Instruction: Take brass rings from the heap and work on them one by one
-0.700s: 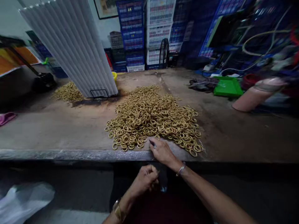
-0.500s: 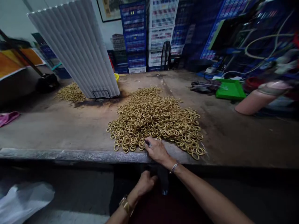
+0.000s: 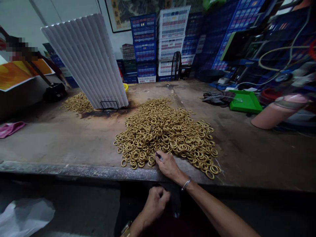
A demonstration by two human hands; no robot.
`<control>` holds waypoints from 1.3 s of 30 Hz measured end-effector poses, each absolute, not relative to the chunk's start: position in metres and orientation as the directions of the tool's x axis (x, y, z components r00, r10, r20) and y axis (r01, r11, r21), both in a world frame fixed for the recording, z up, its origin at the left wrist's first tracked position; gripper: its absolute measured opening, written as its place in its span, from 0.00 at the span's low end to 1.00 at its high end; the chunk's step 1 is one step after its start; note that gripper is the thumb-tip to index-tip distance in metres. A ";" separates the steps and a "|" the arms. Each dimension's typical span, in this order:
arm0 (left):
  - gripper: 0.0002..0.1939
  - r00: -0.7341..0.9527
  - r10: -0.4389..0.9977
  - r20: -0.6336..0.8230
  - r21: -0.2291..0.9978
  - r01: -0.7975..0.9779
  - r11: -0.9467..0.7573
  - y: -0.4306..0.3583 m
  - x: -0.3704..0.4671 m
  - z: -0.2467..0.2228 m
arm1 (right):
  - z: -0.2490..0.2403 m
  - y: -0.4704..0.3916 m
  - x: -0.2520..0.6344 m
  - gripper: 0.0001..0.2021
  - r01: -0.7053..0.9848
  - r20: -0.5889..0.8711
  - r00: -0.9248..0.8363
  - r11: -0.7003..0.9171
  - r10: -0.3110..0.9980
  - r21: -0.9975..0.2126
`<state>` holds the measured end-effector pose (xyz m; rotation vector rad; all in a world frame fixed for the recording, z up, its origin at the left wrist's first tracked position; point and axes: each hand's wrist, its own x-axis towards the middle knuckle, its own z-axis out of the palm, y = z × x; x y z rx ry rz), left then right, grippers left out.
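Note:
A broad heap of gold-coloured rings point(image 3: 168, 125) lies on the brown table point(image 3: 61, 141), reaching close to its front edge. At the heap's near side, my right hand point(image 3: 169, 167) is closed on a small dark object point(image 3: 158, 156), too small to name, beside the rings. My left hand point(image 3: 158, 199) is closed below the table edge, in front of my body; whatever it may hold is hidden by the fingers.
A corrugated white panel point(image 3: 86, 59) stands behind on the left, with more rings point(image 3: 77, 102) beside it. Stacked crates point(image 3: 172, 42) are at the back. On the right are a green tray point(image 3: 247, 101) and a pink bottle point(image 3: 276, 112). A person point(image 3: 55, 67) is at far left.
My left hand has risen slightly towards the table edge. The view has tilted up, so the scene sits lower, and a person now shows at the far left.

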<state>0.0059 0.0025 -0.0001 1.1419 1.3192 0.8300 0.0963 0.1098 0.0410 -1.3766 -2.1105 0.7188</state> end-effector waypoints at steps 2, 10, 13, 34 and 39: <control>0.18 0.024 0.970 -0.241 0.967 0.094 0.238 0.006 0.002 0.020 | 0.044 0.110 0.104 0.08 0.518 0.128 -0.363 0.314 0.923 -0.796; 0.16 -0.190 0.973 -0.132 0.991 -0.059 0.122 0.044 -0.007 0.059 | 0.065 0.100 0.122 0.07 0.240 0.016 -0.462 0.142 0.887 -0.960; 0.13 -0.130 0.979 -0.154 0.987 -0.065 0.146 0.049 -0.004 0.060 | 0.067 0.099 0.122 0.08 0.207 -0.018 -0.464 0.088 0.885 -0.974; 0.15 0.058 0.960 -0.273 0.886 -0.375 0.275 0.045 -0.003 0.059 | 0.063 0.107 0.120 0.10 0.319 -0.090 -0.359 0.032 0.929 -0.947; 0.14 0.032 0.973 -0.228 0.930 -0.290 0.227 0.048 -0.002 0.059 | 0.056 0.101 0.127 0.08 0.518 0.088 -0.420 0.318 0.903 -0.794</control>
